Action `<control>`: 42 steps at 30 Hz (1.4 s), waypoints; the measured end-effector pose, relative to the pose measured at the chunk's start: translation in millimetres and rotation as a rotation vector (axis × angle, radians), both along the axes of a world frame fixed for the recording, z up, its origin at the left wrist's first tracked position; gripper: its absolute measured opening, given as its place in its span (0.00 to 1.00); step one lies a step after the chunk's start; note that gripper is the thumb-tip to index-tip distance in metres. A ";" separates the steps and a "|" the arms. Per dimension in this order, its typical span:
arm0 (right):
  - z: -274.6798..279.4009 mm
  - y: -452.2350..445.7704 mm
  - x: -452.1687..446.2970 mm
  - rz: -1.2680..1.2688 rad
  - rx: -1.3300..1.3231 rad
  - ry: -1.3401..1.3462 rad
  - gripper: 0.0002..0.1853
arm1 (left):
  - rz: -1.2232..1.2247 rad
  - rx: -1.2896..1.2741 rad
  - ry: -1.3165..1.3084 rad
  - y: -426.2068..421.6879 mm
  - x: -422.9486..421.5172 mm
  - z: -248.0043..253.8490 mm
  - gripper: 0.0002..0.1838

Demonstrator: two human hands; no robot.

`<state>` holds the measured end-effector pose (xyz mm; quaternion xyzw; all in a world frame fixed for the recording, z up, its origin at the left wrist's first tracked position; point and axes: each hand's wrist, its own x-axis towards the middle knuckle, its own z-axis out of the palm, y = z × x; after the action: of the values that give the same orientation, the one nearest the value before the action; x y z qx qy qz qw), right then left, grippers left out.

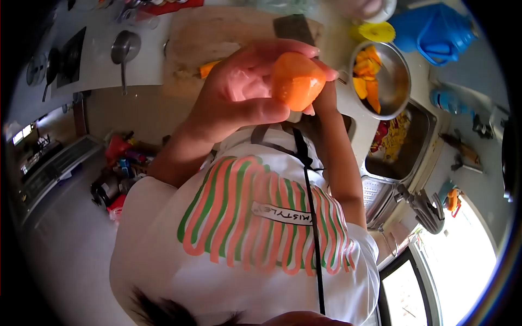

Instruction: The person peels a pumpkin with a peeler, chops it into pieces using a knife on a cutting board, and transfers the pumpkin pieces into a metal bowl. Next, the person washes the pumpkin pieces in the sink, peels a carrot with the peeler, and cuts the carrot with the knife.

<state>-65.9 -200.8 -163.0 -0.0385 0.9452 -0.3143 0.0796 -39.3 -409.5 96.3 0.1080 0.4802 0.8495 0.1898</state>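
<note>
My left hand (244,89) is raised in front of me, its thumb and fingers closed around a peeled orange sweet potato (298,81) with a wet, faceted surface. Behind it, my right hand (326,100) is partly hidden, with its fingers mostly out of sight. It seems to grip the handle of a cleaver, whose dark, wide blade (292,28) lies over the wooden cutting board (198,35). An orange piece (208,68) rests on the board beside my left wrist. To the right, a metal bowl (396,81) contains several orange-yellow chunks.
Red and yellow peelings (396,136) lie in the sink (416,155) at the right. A blue jug (435,32) and a yellow item (376,32) stand behind the bowl. At the left are a small saucepan (125,49) and a stove (70,57).
</note>
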 end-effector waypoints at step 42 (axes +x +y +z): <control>34.2 40.9 -20.8 -0.243 0.440 -0.551 0.26 | -0.113 -0.357 0.032 25.3 -39.7 -53.8 0.22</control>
<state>-86.7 -159.8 -128.8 0.1782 0.9308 -0.1095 0.2997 -79.0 -384.2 42.6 0.1130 0.6194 0.7370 0.2457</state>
